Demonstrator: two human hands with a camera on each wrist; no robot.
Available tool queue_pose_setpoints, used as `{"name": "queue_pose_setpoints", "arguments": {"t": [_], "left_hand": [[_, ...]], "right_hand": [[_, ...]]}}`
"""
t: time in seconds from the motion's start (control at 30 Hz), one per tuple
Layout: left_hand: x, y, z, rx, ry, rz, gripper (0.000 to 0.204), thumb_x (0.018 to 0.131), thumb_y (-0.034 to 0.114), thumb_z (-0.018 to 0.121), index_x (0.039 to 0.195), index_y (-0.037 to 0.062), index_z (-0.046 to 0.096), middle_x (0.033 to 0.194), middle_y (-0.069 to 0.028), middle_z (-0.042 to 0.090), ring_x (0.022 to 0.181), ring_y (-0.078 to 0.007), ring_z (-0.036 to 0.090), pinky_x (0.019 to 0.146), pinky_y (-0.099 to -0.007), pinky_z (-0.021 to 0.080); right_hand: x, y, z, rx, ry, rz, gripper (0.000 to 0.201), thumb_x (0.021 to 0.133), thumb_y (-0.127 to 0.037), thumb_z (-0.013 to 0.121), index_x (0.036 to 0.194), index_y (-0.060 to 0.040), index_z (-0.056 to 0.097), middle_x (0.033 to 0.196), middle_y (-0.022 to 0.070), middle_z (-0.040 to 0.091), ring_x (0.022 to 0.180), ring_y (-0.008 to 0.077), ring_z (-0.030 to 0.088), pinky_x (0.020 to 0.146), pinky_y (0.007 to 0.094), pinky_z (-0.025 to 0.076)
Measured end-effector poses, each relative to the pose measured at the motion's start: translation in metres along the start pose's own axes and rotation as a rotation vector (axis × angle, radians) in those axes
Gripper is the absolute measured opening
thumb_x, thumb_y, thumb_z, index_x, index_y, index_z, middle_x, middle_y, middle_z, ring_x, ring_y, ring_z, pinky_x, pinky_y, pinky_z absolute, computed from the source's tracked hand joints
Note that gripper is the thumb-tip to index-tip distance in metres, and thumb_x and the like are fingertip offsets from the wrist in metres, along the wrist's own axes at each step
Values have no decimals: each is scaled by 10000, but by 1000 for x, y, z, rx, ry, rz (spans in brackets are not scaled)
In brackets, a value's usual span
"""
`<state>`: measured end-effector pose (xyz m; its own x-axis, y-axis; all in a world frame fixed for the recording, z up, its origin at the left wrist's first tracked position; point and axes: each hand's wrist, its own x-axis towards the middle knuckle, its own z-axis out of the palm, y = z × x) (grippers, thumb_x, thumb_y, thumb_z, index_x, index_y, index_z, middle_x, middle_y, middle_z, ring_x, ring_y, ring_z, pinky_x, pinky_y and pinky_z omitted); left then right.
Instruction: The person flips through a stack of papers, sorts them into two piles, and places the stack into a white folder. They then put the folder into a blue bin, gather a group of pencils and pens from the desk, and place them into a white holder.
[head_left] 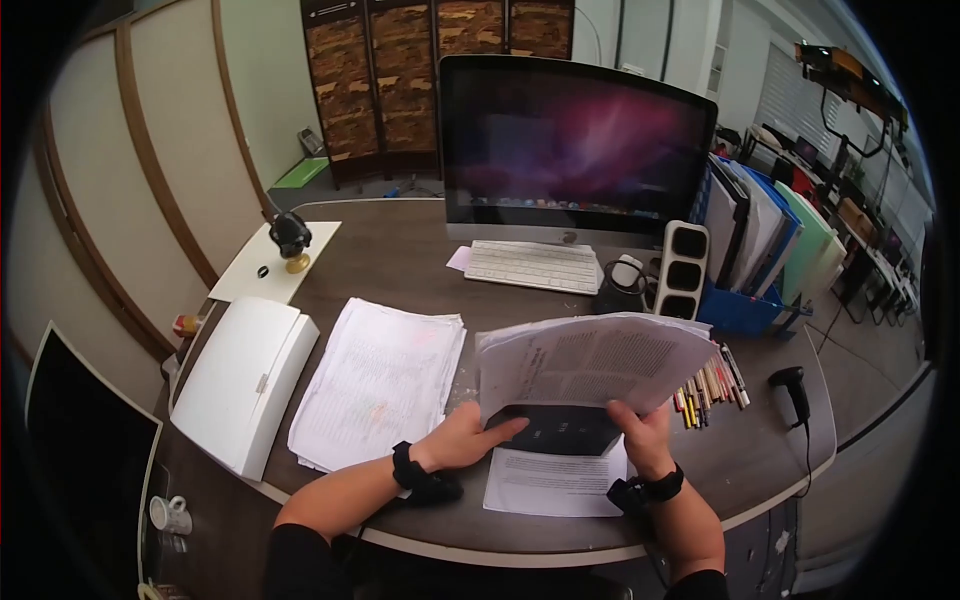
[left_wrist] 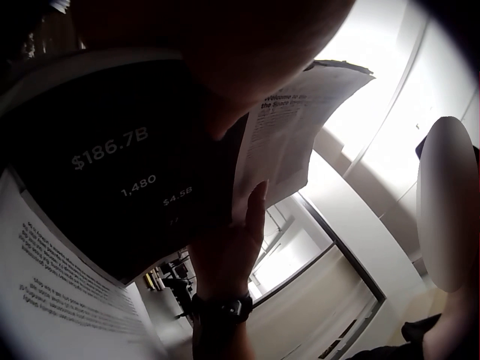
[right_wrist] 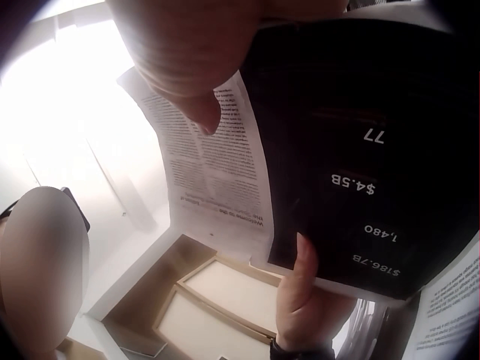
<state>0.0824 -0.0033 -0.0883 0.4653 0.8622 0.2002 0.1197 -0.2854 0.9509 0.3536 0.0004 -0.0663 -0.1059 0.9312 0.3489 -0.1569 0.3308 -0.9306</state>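
Note:
Both hands hold a bent stack of printed sheets (head_left: 600, 360) above the desk, in front of the keyboard. The left hand (head_left: 462, 436) grips its left edge, thumb on the face; the right hand (head_left: 645, 438) grips the right edge the same way. A black band with white figures crosses the sheets' lower part; in the left wrist view the black page (left_wrist: 112, 172) reads "$186.7B", and the right wrist view shows the same black page (right_wrist: 352, 150) upside down. Under the stack a printed sheet (head_left: 550, 485) lies on the desk. Another paper pile (head_left: 380, 380) lies to the left.
A white box (head_left: 245, 385) stands at the left, a dark figure on a gold base (head_left: 292, 240) behind it. At the back are a monitor (head_left: 575, 150) and keyboard (head_left: 532, 265). Pens (head_left: 712, 385), a scanner (head_left: 792, 395) and a blue file holder (head_left: 740, 308) are at the right.

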Motion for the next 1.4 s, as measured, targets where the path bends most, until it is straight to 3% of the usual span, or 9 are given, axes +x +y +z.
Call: {"name": "queue_pose_setpoints", "arguments": {"t": [0.33, 0.4, 0.47, 0.8, 0.97, 1.13, 1.27, 1.33, 1.4], "left_hand": [[-17, 35, -6, -56, 26, 57, 370, 1037, 294, 477, 1249, 1, 554, 1061, -159, 663, 961, -233, 610, 882, -333, 458], [-27, 45, -27, -52, 92, -75, 391, 1014, 322, 537, 1214, -7, 602, 1055, -73, 687, 948, -126, 603, 856, -288, 476], [-38, 57, -57, -158, 205, -118, 338, 979, 258, 612, 1206, 9, 621, 1064, -33, 681, 950, -100, 608, 850, -266, 495], [-108, 14, -180, 48, 507, -447, 332, 958, 93, 594, 1260, -35, 540, 1124, -76, 653, 1003, -134, 610, 902, -282, 491], [-115, -11, -183, 399, 462, -498, 363, 892, 97, 667, 1209, -33, 548, 1073, -137, 668, 987, -206, 637, 883, -316, 489], [-107, -2, -171, 774, 449, -403, 553, 799, 117, 752, 1277, 1, 499, 1069, -210, 657, 1036, -395, 624, 897, -403, 489], [-101, 8, -160, 990, 478, -347, 652, 747, 101, 790, 1319, 14, 487, 1244, -231, 566, 1162, -378, 544, 986, -386, 436], [-99, 26, -150, 1134, 414, -410, 719, 709, 160, 832, 1330, 36, 491, 1300, -231, 502, 1213, -397, 486, 1024, -407, 399], [-96, 41, -135, 1241, 89, -85, 789, 704, 315, 832, 1369, 86, 474, 1326, -201, 474, 1242, -373, 457, 1038, -445, 376]], "right_hand": [[-1, -36, -2, -226, 21, 1, 326, 843, -77, 710, 1137, 23, 616, 1012, 87, 674, 943, 166, 627, 873, 289, 474], [6, -37, -13, -17, -14, -17, 192, 908, -59, 647, 1050, -31, 521, 791, 41, 623, 623, 83, 571, 523, 203, 467], [14, -33, -17, 11, 81, -51, 110, 943, -58, 594, 991, -46, 496, 741, 17, 581, 538, 52, 509, 407, 182, 390], [4, 56, -63, -499, 56, 238, 235, 884, -52, 654, 1093, -4, 556, 876, 18, 619, 751, 91, 579, 670, 224, 482], [1, 46, -54, -921, 27, 191, 449, 783, -130, 755, 1167, 3, 563, 1065, 154, 633, 936, 270, 618, 815, 353, 508], [-2, 46, -49, -1088, -16, 95, 521, 720, -132, 784, 1175, -7, 561, 1131, 191, 607, 1065, 370, 557, 933, 421, 450], [1, 47, -48, -992, -44, 148, 555, 698, -110, 789, 1195, -33, 555, 1128, 180, 603, 1089, 375, 536, 946, 425, 435], [2, 44, -46, -989, -26, 172, 555, 701, -107, 788, 1201, -48, 554, 1084, 165, 598, 1047, 361, 548, 914, 419, 447], [1, 43, -46, -965, -2, 197, 550, 704, -94, 784, 1202, -47, 553, 1036, 149, 584, 972, 335, 564, 859, 406, 468]]}}
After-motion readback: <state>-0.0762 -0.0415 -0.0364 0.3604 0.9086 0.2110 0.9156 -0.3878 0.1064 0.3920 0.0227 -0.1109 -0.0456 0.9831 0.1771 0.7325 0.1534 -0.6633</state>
